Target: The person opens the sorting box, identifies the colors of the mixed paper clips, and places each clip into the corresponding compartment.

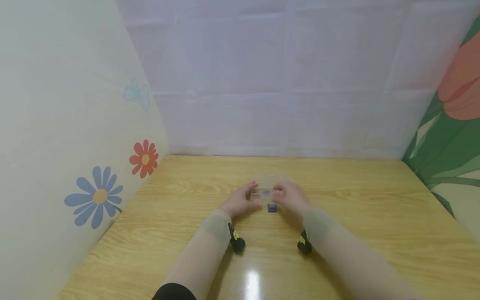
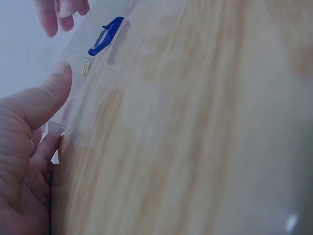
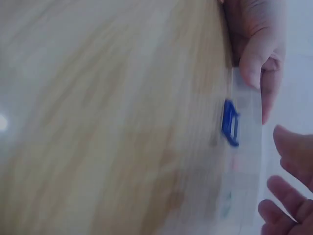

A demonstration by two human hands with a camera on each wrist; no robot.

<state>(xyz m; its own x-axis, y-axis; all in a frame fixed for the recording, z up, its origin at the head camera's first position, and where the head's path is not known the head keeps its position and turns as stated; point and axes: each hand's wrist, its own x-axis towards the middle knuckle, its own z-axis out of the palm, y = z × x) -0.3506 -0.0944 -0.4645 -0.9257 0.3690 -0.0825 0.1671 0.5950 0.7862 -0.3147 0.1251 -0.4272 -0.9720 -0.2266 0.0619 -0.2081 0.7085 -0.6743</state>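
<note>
A clear plastic box [image 1: 266,200] with a blue latch [image 1: 272,208] on its near side lies on the table. Behind it extends a transparent panel [image 1: 273,179], which looks like its lid. My left hand [image 1: 240,202] holds the box's left end; in the left wrist view its thumb [image 2: 56,90] is at the front edge and its fingers reach round the corner. Over the right part of the box is my right hand [image 1: 293,198]. In the right wrist view its fingers [image 3: 283,196] are loosely bent, apart from the box wall [image 3: 247,171], with nothing visible between them. Small coloured bits inside are blurred.
The wood-grain table [image 1: 157,237] reaches back to a white sheet wall [image 1: 232,83]. A flower-printed panel [image 1: 67,104] borders it at the left, and another printed panel [image 1: 450,146] at the right. Both wrists wear black camera mounts [image 1: 237,241].
</note>
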